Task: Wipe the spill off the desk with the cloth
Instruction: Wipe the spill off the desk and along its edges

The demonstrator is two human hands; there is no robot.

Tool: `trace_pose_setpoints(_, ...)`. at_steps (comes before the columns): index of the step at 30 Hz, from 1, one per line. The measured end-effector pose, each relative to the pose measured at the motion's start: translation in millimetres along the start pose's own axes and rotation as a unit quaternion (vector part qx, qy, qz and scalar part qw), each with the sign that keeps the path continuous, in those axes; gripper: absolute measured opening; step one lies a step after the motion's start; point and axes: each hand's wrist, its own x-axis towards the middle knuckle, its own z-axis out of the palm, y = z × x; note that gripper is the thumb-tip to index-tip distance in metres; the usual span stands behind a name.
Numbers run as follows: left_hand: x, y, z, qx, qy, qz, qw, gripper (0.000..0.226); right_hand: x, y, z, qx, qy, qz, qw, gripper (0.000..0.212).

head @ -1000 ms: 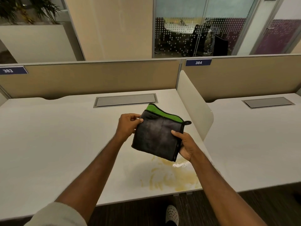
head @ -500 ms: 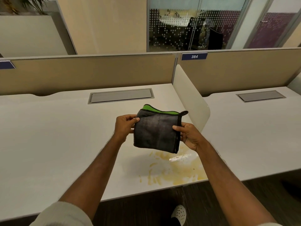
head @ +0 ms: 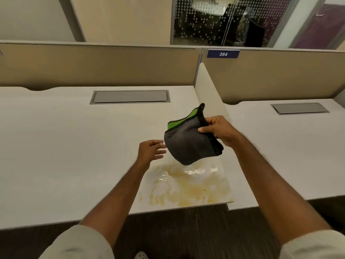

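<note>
R hand (head: 221,132) fingers pinching cloth (head: 190,142) above spill (head: 188,186); L hand (head: 150,151) fingers spread.

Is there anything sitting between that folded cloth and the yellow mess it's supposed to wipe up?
Nothing visible does. The right hand holds the cloth in the air above the spill, with only bare desk below. The left hand is beside the cloth, not under it.

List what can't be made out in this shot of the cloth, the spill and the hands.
Head view only:
- Spill: its far edge is covered by the hanging cloth.
- Right hand: the fingers behind the cloth are hidden; only the thumb's grip shows.
- Left hand: motion-blurred fingertips; whether they touch the cloth is unclear.
- Cloth: folded, so its full size and inner faces are hidden.
- Desk: cut off by the left frame edge.
</note>
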Motion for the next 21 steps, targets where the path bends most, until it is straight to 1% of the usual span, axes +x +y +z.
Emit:
trace_pose_setpoints(1, 0, -5, 7, 0.069, 0.023, 0.031, 0.997, 0.02, 5, -5, -9, -0.045, 0.002, -0.012, 0.999, 0.016)
trace_pose_setpoints(2, -1, -11, 13, 0.171, 0.049, 0.076, 0.981, 0.02, 10, -10, -18, -0.088, 0.005, -0.026, 0.996, 0.016)
trace_pose_setpoints(3, -3, -17, 17, 0.277, 0.071, 0.117, 0.951, 0.022, 16, -14, -25, -0.129, 0.007, -0.04, 0.991, 0.016)
trace_pose_setpoints(4, -5, -26, 19, 0.357, 0.081, 0.154, 0.918, 0.026, 21, -17, -30, -0.171, 0.01, -0.052, 0.984, 0.016)
trace_pose_setpoints(6, -6, -43, 18, 0.446, 0.066, 0.195, 0.871, 0.039, 30, -22, -34, -0.269, 0.017, -0.074, 0.96, 0.02)
trace_pose_setpoints(7, -5, -52, 16, 0.493, 0.056, 0.203, 0.844, 0.045, 34, -23, -32, -0.317, 0.018, -0.084, 0.944, 0.023)
trace_pose_setpoints(9, -1, -65, 7, 0.583, 0.042, 0.191, 0.788, 0.052, 34, -18, -22, -0.387, 0.005, -0.106, 0.916, 0.026)
trace_pose_setpoints(11, -1, -75, -5, 0.627, 0.035, 0.169, 0.76, 0.056, 26, -2, -3, -0.449, -0.028, -0.123, 0.885, 0.03)
trace_pose_setpoints(12, -1, -78, -11, 0.635, 0.033, 0.163, 0.754, 0.057, 21, 11, 8, -0.478, -0.047, -0.129, 0.867, 0.035)
trace_pose_setpoints(14, -4, -83, -21, 0.633, 0.03, 0.155, 0.758, 0.059, 11, 41, 35, -0.524, -0.092, -0.124, 0.838, 0.034)
trace_pose_setpoints(16, -5, -85, -30, 0.621, 0.026, 0.151, 0.768, 0.061, -1, 73, 59, -0.536, -0.138, -0.101, 0.827, 0.035)
trace_pose_setpoints(17, -5, -87, -34, 0.617, 0.025, 0.153, 0.772, 0.062, -9, 88, 69, -0.549, -0.157, -0.097, 0.815, 0.035)
trace_pose_setpoints(20, -5, -89, -48, 0.606, 0.017, 0.164, 0.778, 0.062, -40, 119, 87, -0.611, -0.209, -0.111, 0.756, 0.032)
trace_pose_setpoints(21, -4, -89, -52, 0.605, 0.014, 0.168, 0.778, 0.061, -46, 125, 89, -0.612, -0.219, -0.107, 0.753, 0.035)
